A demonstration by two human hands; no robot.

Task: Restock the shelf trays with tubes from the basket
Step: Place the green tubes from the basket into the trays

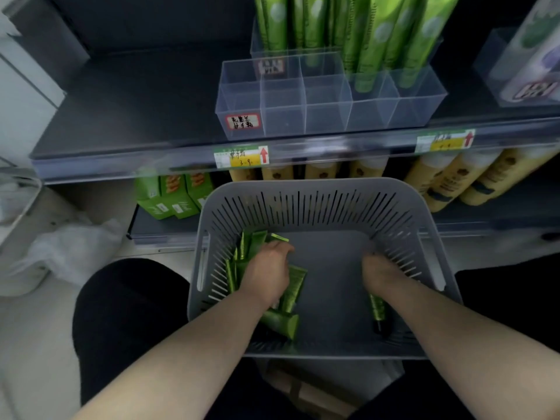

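Tubes (pixel 295 283), green: loose pile under and left of left hand (pixel 266 268), inside grey basket (pixel 303 186); one stray beneath right wrist. Left hand: fingers curled into pile, apparently gripping a few. Right hand (pixel 380 271): fingers blurred at basket wall, state cannot be told. Handling: gather tubes parallel, caps aligned, before lifting to empty clear tray (pixel 285 116) compartments ahead of both hands

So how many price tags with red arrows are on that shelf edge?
2. The left price tag sits on the shelf edge above the grey basket. The right price tag is further right, above the yellow bottles. More could be outside the picture.
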